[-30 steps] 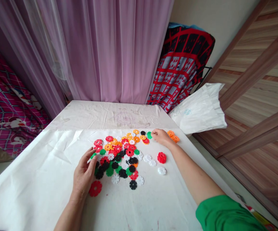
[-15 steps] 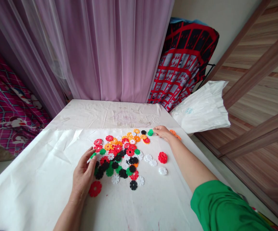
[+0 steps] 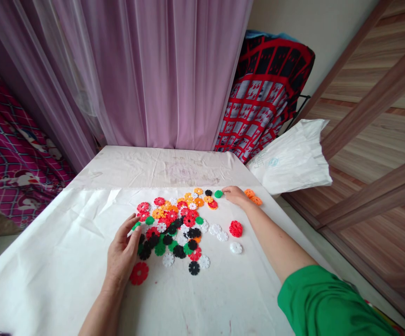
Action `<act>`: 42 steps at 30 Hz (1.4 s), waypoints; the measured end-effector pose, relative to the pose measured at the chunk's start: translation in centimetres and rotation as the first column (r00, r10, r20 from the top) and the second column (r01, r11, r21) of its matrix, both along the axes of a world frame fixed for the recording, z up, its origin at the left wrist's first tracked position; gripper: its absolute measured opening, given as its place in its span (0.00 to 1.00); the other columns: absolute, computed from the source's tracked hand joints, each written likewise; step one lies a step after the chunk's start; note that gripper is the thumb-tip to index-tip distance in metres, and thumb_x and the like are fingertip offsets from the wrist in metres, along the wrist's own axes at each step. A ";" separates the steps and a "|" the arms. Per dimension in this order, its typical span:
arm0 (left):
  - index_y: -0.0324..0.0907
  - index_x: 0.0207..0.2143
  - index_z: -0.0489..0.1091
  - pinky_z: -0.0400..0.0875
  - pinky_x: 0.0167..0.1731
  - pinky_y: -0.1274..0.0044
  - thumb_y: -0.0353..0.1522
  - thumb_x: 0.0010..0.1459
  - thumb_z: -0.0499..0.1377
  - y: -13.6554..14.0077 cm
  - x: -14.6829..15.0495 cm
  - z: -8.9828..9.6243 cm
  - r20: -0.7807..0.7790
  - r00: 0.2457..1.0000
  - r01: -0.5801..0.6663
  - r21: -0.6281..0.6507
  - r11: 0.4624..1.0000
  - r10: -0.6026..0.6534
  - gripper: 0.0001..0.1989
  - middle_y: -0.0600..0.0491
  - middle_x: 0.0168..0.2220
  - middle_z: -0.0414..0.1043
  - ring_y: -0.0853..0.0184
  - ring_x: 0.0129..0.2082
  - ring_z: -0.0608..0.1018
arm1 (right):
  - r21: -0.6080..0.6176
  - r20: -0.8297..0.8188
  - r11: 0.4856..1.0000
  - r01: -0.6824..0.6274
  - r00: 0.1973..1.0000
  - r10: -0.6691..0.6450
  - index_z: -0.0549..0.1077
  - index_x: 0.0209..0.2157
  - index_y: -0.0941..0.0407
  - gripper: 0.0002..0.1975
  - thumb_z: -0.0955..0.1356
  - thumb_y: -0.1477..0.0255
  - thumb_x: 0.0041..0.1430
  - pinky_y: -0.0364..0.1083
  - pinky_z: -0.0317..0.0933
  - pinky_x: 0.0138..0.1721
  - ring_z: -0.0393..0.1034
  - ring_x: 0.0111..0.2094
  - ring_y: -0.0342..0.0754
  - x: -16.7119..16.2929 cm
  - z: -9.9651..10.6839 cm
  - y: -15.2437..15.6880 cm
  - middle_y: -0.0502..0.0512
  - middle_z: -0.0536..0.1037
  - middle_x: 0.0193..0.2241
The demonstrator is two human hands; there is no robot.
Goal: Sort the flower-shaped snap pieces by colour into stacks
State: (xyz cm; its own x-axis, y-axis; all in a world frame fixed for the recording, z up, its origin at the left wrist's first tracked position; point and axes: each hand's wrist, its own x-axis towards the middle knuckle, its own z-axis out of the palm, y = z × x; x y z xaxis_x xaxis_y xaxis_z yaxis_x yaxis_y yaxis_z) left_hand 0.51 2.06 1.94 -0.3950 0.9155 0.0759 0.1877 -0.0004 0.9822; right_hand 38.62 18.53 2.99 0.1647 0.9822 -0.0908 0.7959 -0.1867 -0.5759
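My left hand (image 3: 123, 245) is at the left edge of a spread of notched plastic discs, holding a green snowflake disc (image 3: 136, 226) between thumb and fingers. On the far side, my right hand (image 3: 235, 195) has its fingertips right beside another green disc (image 3: 218, 193) lying flat on the cloth. Its thumb and forefinger look slightly apart, with nothing visible between them. Between the hands lies the mixed pile of red (image 3: 171, 217), orange, white, black (image 3: 179, 252) and green discs, many overlapping. One larger red disc (image 3: 139, 273) rests close to my left wrist.
White cloth (image 3: 48, 261) covers the table. Right of the pile are separate red discs (image 3: 236, 228), white discs (image 3: 236, 248) and orange discs (image 3: 253, 197). A white bag (image 3: 293, 156) hangs over the right edge. Purple curtains (image 3: 174, 74) and a patterned cloth cover (image 3: 251, 98) stand behind.
My right hand has drawn slightly away from the green disc, which now lies flat where its fingers were placing it. My left hand keeps its green disc, nearly unmoved.
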 end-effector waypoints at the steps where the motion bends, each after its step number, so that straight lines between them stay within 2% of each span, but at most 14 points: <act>1: 0.45 0.46 0.74 0.73 0.53 0.68 0.48 0.55 0.59 0.0 0.0 0.0 0.000 1.000 0.000 0.000 1.000 0.000 0.22 0.47 0.62 0.68 0.55 0.61 0.70 | -0.004 0.027 1.000 -0.005 1.000 0.005 0.81 0.35 0.53 0.11 0.68 0.76 0.50 0.43 0.65 0.40 0.75 0.38 0.49 -0.2 0.0 -0.1 0.53 0.83 0.34; 6: 0.46 0.47 0.74 0.72 0.55 0.67 0.48 0.55 0.59 0.1 -0.1 -0.4 -0.007 1.000 0.001 0.010 1.000 -0.001 0.22 0.47 0.61 0.68 0.55 0.61 0.69 | -0.003 0.128 1.000 -0.025 0.991 0.025 0.82 0.34 0.49 0.10 0.69 0.73 0.51 0.44 0.65 0.41 0.76 0.39 0.50 -0.9 0.6 -0.5 0.52 0.83 0.34; 12: 0.45 0.47 0.74 0.72 0.54 0.68 0.48 0.55 0.59 0.1 -0.1 -0.3 -0.014 1.000 -0.002 0.010 1.000 0.003 0.22 0.47 0.61 0.68 0.55 0.61 0.69 | 0.032 0.193 0.999 -0.037 0.981 0.030 0.81 0.40 0.53 0.14 0.66 0.75 0.56 0.45 0.64 0.47 0.75 0.45 0.50 -2.4 2.5 -1.9 0.54 0.82 0.42; 14: 0.46 0.47 0.74 0.73 0.53 0.68 0.48 0.55 0.58 0.1 0.0 -0.3 -0.021 1.000 0.003 0.013 1.000 -0.002 0.22 0.47 0.61 0.68 0.55 0.61 0.70 | 0.057 0.170 0.992 -0.113 0.980 0.102 0.80 0.41 0.52 0.13 0.66 0.74 0.56 0.43 0.64 0.46 0.75 0.43 0.47 -3.7 3.1 -3.5 0.52 0.82 0.42; 15: 0.46 0.47 0.74 0.73 0.53 0.68 0.48 0.56 0.58 0.1 0.0 -0.2 -0.024 1.000 0.006 0.014 1.000 -0.005 0.22 0.47 0.61 0.68 0.55 0.60 0.71 | 0.061 0.145 0.980 -0.187 0.973 0.177 0.80 0.40 0.52 0.12 0.67 0.73 0.56 0.42 0.64 0.44 0.75 0.41 0.46 -4.5 3.3 -4.5 0.51 0.82 0.41; 18: 0.46 0.46 0.74 0.73 0.53 0.68 0.48 0.56 0.58 0.0 0.0 -0.1 -0.033 0.999 0.008 0.015 1.000 -0.007 0.22 0.48 0.61 0.68 0.56 0.59 0.72 | -0.017 0.100 0.901 -0.434 0.896 0.433 0.80 0.36 0.51 0.08 0.70 0.69 0.54 0.42 0.63 0.39 0.74 0.37 0.45 -7.2 3.7 -7.6 0.49 0.82 0.37; 21: 0.46 0.46 0.74 0.73 0.53 0.68 0.49 0.56 0.58 0.0 0.0 -0.1 -0.032 0.999 0.008 0.016 1.000 -0.007 0.22 0.48 0.61 0.68 0.56 0.58 0.73 | -0.074 0.209 0.865 -0.497 0.840 0.501 0.79 0.37 0.51 0.11 0.73 0.65 0.51 0.42 0.61 0.39 0.73 0.39 0.47 -9.4 3.5 -9.7 0.50 0.81 0.38; 25: 0.46 0.46 0.74 0.73 0.53 0.68 0.48 0.56 0.58 0.0 0.0 -0.1 -0.023 1.000 0.009 0.015 1.000 -0.009 0.21 0.47 0.61 0.69 0.56 0.60 0.71 | -0.049 0.295 0.891 -0.452 0.846 0.445 0.77 0.38 0.53 0.08 0.72 0.69 0.54 0.42 0.59 0.40 0.72 0.41 0.47 -11.0 2.7 -10.3 0.53 0.79 0.39; 27: 0.46 0.45 0.74 0.73 0.53 0.68 0.48 0.55 0.59 0.1 0.0 -0.1 -0.017 1.000 0.006 0.013 1.000 -0.006 0.21 0.47 0.61 0.69 0.56 0.60 0.71 | -0.047 0.269 0.903 -0.427 0.865 0.423 0.77 0.37 0.53 0.08 0.71 0.71 0.53 0.42 0.59 0.39 0.72 0.39 0.46 -11.2 2.3 -10.3 0.52 0.79 0.38; 30: 0.46 0.45 0.74 0.73 0.54 0.68 0.48 0.55 0.59 0.1 0.0 -0.1 -0.005 1.000 -0.002 0.009 1.000 0.002 0.21 0.47 0.61 0.69 0.55 0.61 0.70 | -0.070 0.171 0.910 -0.409 0.894 0.415 0.75 0.41 0.54 0.14 0.73 0.72 0.49 0.41 0.60 0.38 0.72 0.37 0.45 -10.9 2.0 -9.9 0.51 0.79 0.38; 33: 0.46 0.45 0.74 0.72 0.55 0.67 0.47 0.55 0.59 0.0 0.1 0.0 0.004 1.000 -0.006 0.011 1.000 0.006 0.21 0.47 0.61 0.69 0.55 0.61 0.70 | -0.035 0.101 0.940 -0.340 0.934 0.342 0.73 0.44 0.53 0.18 0.73 0.73 0.49 0.41 0.61 0.37 0.72 0.35 0.43 -9.5 2.3 -8.6 0.50 0.79 0.39; 36: 0.45 0.45 0.74 0.71 0.55 0.68 0.47 0.55 0.59 0.0 0.1 0.1 0.007 1.000 -0.003 0.006 1.000 0.003 0.21 0.47 0.61 0.69 0.55 0.61 0.69 | 0.080 0.172 0.981 -0.179 0.971 0.163 0.72 0.44 0.52 0.16 0.72 0.71 0.51 0.41 0.61 0.37 0.73 0.36 0.44 -7.2 3.2 -6.2 0.50 0.79 0.42; 38: 0.45 0.46 0.74 0.71 0.55 0.68 0.48 0.54 0.59 0.0 0.1 0.1 0.004 1.000 -0.001 0.004 1.000 0.001 0.22 0.47 0.61 0.69 0.56 0.61 0.69 | 0.135 0.241 0.986 -0.095 0.969 0.060 0.72 0.45 0.52 0.17 0.71 0.70 0.52 0.42 0.61 0.38 0.73 0.38 0.45 -5.5 3.6 -4.5 0.51 0.79 0.43; 42: 0.45 0.45 0.74 0.71 0.54 0.69 0.48 0.54 0.59 0.1 0.1 0.0 -0.002 1.000 0.003 0.009 1.000 -0.003 0.22 0.47 0.61 0.68 0.55 0.61 0.69 | 0.100 0.292 0.994 -0.044 0.956 0.013 0.71 0.46 0.53 0.18 0.72 0.71 0.51 0.43 0.62 0.40 0.74 0.41 0.46 -3.1 3.1 -2.0 0.52 0.80 0.43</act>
